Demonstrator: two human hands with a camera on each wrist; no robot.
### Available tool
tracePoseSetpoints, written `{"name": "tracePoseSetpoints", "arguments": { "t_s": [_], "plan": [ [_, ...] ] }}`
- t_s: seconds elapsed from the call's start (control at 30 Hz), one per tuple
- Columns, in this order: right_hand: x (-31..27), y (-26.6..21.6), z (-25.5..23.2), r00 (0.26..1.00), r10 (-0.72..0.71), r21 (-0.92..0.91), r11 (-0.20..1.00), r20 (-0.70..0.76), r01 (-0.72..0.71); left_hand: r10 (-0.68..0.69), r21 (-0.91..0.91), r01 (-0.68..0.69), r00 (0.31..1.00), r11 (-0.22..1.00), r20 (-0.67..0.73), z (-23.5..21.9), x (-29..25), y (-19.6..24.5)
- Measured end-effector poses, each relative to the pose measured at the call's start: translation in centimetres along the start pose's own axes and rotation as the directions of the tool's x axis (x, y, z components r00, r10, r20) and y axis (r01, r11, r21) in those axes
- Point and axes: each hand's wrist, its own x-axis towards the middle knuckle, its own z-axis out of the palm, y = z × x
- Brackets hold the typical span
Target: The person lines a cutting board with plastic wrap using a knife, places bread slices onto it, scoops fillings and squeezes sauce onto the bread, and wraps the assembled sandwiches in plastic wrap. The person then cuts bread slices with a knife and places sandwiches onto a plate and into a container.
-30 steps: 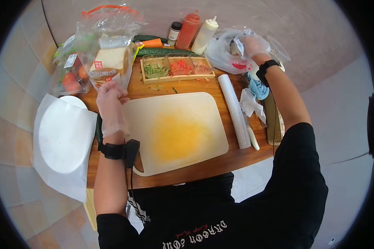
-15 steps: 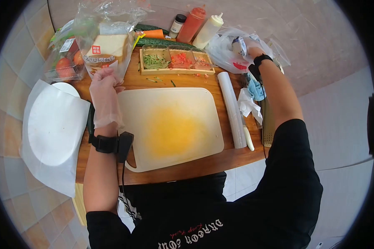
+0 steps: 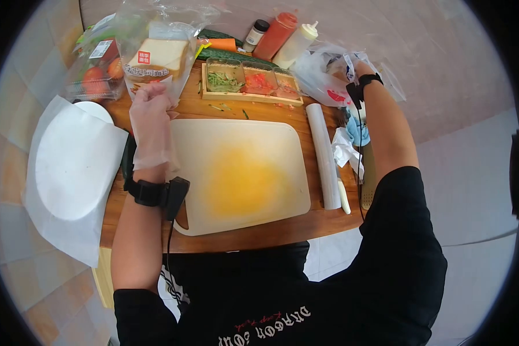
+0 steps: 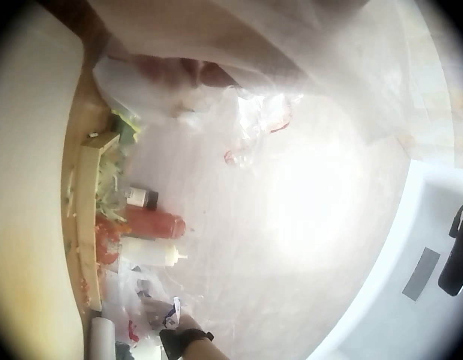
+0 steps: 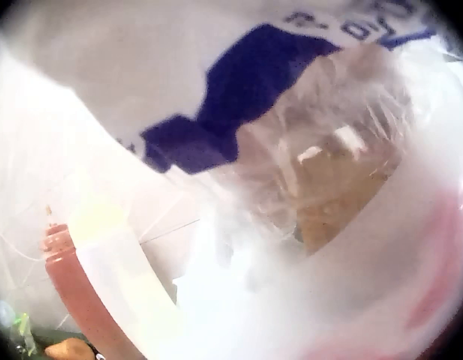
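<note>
My left hand (image 3: 153, 127), in a clear glove, has loosely bent fingers at the lower edge of the clear bread bag (image 3: 164, 55); contact is unclear. Blurred glove plastic covers the top of the left wrist view. At the back right my right hand (image 3: 361, 68) is inside the opening of a white plastic bag (image 3: 311, 72), beside a blue-and-white package (image 3: 350, 68). That package (image 5: 269, 67) fills the top of the right wrist view, with crumpled clear plastic (image 5: 329, 135) against it. My right fingers are hidden, so their grip does not show.
A stained cutting board (image 3: 242, 173) lies in the middle, a tray (image 3: 254, 98) of cut food behind it. Sauce bottles (image 3: 275, 36) stand at the back. A film roll (image 3: 324, 155) and a knife (image 3: 343, 197) lie right, a paper-covered plate (image 3: 69, 167) left.
The head view has shifted. My right hand has moved slightly forward at the white bag, close against the blue-and-white package. My left hand stays by the bread bag.
</note>
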Motion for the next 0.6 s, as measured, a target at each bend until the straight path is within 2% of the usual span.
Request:
{"name": "tracePoseSetpoints", "arguments": {
  "t_s": [0.23, 0.27, 0.33, 0.47, 0.5, 0.53, 0.57, 0.6],
  "plan": [
    [-0.7, 0.3, -0.3, 0.982, 0.173, 0.303, 0.935, 0.074, -0.187, 0.047, -0.001, -0.047, 0.999, 0.999, 0.013, -0.4, 0.5, -0.5],
    [-0.2, 0.9, 0.4, 0.982, 0.176, 0.302, 0.935, 0.072, -0.189, 0.045, -0.003, -0.045, 0.999, 0.999, 0.017, -0.4, 0.5, -0.6],
    [0.8, 1.8, 2.5, 0.968, 0.25, 0.515, 0.827, 0.024, -0.226, 0.056, -0.001, -0.056, 0.998, 0.998, 0.016, -0.4, 0.5, -0.7],
    [0.8, 2.3, 2.0, 0.942, 0.331, 0.584, 0.755, 0.053, -0.298, 0.068, -0.008, -0.068, 0.998, 0.998, -0.004, -0.4, 0.5, -0.6],
    [0.6, 2.6, 1.7, 0.974, 0.223, 0.164, 0.963, -0.038, -0.214, 0.071, 0.006, -0.071, 0.997, 0.997, 0.006, -0.4, 0.5, -0.6],
    [0.7, 2.8, 1.3, 0.994, 0.082, -0.299, 0.949, -0.07, -0.099, 0.073, 0.019, -0.074, 0.997, 0.997, 0.014, -0.4, 0.5, -0.6],
    [0.9, 2.9, 0.9, 0.995, 0.076, -0.301, 0.949, -0.067, -0.093, 0.073, 0.018, -0.073, 0.997, 0.997, 0.008, -0.4, 0.4, -0.6],
    [1.2, 2.9, 0.5, 0.994, 0.098, -0.194, 0.975, -0.048, -0.105, 0.07, 0.011, -0.07, 0.997, 0.997, 0.012, -0.4, 0.4, -0.6]
  ]
}}
